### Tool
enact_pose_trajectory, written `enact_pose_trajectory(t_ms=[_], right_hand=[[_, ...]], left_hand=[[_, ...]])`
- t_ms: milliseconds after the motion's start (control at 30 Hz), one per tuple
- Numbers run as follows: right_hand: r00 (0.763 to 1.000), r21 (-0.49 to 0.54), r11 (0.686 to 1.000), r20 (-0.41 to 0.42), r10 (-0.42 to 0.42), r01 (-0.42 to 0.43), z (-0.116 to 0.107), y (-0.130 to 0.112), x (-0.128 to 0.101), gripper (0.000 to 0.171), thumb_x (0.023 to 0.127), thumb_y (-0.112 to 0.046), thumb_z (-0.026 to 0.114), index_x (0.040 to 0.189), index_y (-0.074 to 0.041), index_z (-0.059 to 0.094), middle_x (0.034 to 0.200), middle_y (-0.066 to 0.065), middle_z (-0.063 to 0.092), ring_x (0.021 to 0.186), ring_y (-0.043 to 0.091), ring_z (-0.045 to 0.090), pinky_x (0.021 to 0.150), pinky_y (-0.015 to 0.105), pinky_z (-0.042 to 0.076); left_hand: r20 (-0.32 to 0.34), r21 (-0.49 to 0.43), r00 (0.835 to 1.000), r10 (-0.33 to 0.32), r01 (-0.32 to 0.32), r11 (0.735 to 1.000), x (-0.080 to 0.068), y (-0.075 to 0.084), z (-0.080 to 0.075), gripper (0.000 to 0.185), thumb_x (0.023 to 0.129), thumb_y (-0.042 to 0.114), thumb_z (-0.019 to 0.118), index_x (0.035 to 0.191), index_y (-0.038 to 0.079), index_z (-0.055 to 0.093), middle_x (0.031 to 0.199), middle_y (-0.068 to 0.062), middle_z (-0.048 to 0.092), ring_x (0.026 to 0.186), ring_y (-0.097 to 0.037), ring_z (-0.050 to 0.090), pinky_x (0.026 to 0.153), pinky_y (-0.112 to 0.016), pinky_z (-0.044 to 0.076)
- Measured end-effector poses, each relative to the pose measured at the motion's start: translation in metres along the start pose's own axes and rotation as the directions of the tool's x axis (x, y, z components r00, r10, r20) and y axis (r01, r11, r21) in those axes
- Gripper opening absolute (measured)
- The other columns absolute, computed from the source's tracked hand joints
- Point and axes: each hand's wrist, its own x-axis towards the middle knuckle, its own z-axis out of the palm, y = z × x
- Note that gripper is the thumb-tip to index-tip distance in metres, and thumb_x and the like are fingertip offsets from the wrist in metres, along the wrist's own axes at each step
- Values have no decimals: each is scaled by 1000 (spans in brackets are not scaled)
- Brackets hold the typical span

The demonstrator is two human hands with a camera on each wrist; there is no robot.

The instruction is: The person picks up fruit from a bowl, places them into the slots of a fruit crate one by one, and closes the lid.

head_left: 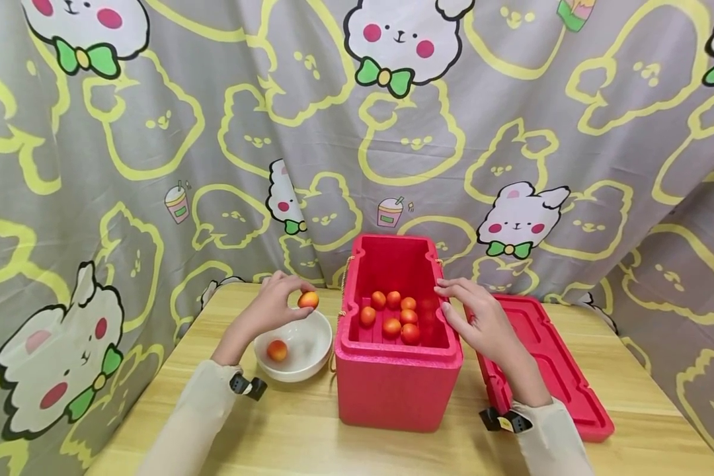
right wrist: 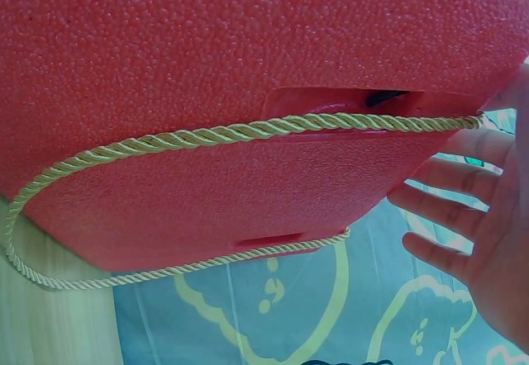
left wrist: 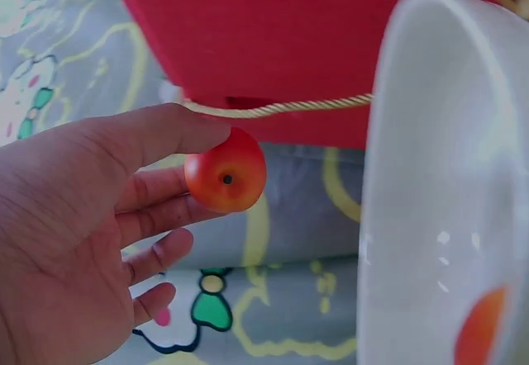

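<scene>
My left hand (head_left: 276,303) pinches a small orange-red fruit (head_left: 308,300) between thumb and fingers, over the far side of a white bowl (head_left: 324,349). In the left wrist view, a dark dimple marks the end of this fruit (left wrist: 227,175). One similar fruit (head_left: 277,350) lies inside the bowl. To the bowl's right stands a red foam box (head_left: 398,396) without its lid, several orange-red fruits (head_left: 392,326) on its floor. My right hand (head_left: 478,317) rests at the box's right rim, fingers extended; the right wrist view has them beside the box wall.
The red lid (head_left: 547,360) lies on the wooden table (head_left: 274,436) right of the box. Twisted gold ropes (right wrist: 273,128) hang along the box sides. A grey patterned curtain (head_left: 345,132) encloses the back and sides of the table.
</scene>
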Motion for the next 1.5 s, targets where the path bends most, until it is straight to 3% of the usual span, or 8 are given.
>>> enact_pose_trajectory(t_ms=[300, 500, 667, 967, 1100, 1333, 1500], right_hand=[[1000, 7, 1000, 4, 6, -6, -1, -1, 1, 34, 87, -15, 73, 121, -13, 71, 131, 5, 67, 118, 25, 62, 88, 53, 58], [1000, 5, 1000, 0, 3, -3, -1, 0, 0, 34, 87, -15, 73, 120, -13, 71, 131, 5, 67, 118, 24, 62, 88, 53, 59], [1000, 4, 1000, -1, -1, 1, 0, 0, 0, 34, 86, -14, 74, 120, -13, 71, 131, 5, 67, 118, 24, 62, 88, 53, 59], [1000, -10, 1000, 0, -2, 2, 0, 0, 0, 34, 86, -14, 73, 120, -14, 71, 131, 4, 67, 118, 22, 62, 87, 53, 59], [1000, -10, 1000, -3, -5, 5, 0, 0, 0, 33, 86, -14, 73, 120, -12, 71, 131, 4, 67, 118, 22, 62, 87, 53, 59], [1000, -5, 1000, -2, -2, 2, 0, 0, 0, 33, 87, -14, 73, 119, -11, 72, 131, 4, 67, 119, 23, 62, 88, 53, 58], [1000, -4, 1000, 0, -1, 1, 0, 1, 0, 32, 87, -14, 73, 119, -10, 72, 131, 4, 67, 118, 22, 62, 88, 53, 58]], left_hand=[[-86, -77, 994, 67, -74, 994, 12, 17, -10, 33, 83, 21, 83, 114, 14, 73, 113, -3, 73, 106, -25, 48, 91, -43, 31], [-178, -134, 978, 111, -136, 982, 18, 27, -15, 37, 83, 19, 85, 117, 13, 73, 116, -4, 73, 109, -30, 51, 94, -46, 30], [-257, -166, 956, 142, -188, 968, 20, 38, -20, 39, 83, 18, 85, 120, 15, 71, 120, -3, 72, 110, -24, 47, 96, -48, 29], [-373, -115, 893, 251, -313, 943, 25, 57, -24, 43, 81, 19, 85, 122, 14, 70, 121, -4, 71, 110, -22, 47, 99, -51, 31], [-384, -93, 875, 294, -354, 931, 30, 65, -26, 42, 81, 20, 85, 121, 15, 71, 121, -4, 71, 112, -23, 48, 99, -51, 31], [-338, -84, 886, 318, -365, 927, 41, 81, -33, 41, 83, 23, 83, 122, 16, 71, 123, -2, 71, 114, -20, 48, 99, -50, 35], [-297, -78, 884, 360, -398, 914, 48, 92, -37, 40, 84, 23, 82, 122, 15, 70, 123, -3, 70, 114, -21, 50, 100, -52, 35]])
